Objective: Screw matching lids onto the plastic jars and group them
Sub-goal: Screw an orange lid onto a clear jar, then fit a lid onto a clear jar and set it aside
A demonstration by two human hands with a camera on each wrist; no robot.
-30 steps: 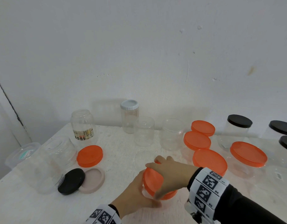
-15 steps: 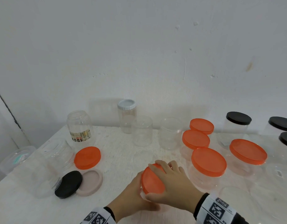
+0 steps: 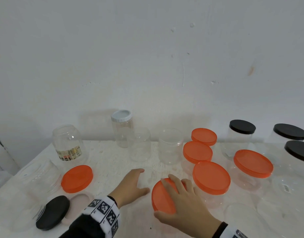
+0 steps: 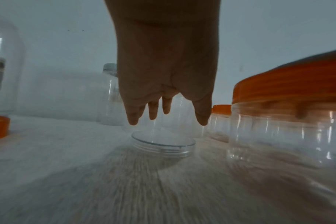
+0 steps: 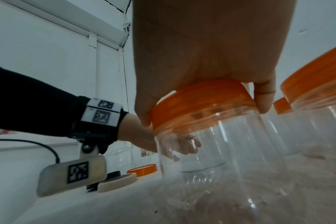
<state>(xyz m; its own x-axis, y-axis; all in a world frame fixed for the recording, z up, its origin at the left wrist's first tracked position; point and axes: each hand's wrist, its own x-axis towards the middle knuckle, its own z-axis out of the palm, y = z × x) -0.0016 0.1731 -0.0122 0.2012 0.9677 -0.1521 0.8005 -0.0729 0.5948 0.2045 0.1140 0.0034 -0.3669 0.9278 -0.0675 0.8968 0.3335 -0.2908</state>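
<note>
A clear plastic jar with an orange lid stands tilted on the white table, just left of the orange-lidded group. My right hand grips that lid from above, thumb and fingers curled round its rim. My left hand is off the jar, with its fingers stretched out and holding nothing. It hovers just above a low clear lid that lies flat on the table beyond the jar.
Several orange-lidded jars cluster at the right, with black-lidded jars behind them. Open clear jars and a white-lidded jar stand at the back. A loose orange lid, black lid and beige lid lie at the left.
My left hand has let go of the jar's side and moved forward and left over the clear lid. My right hand still holds the orange lid.
</note>
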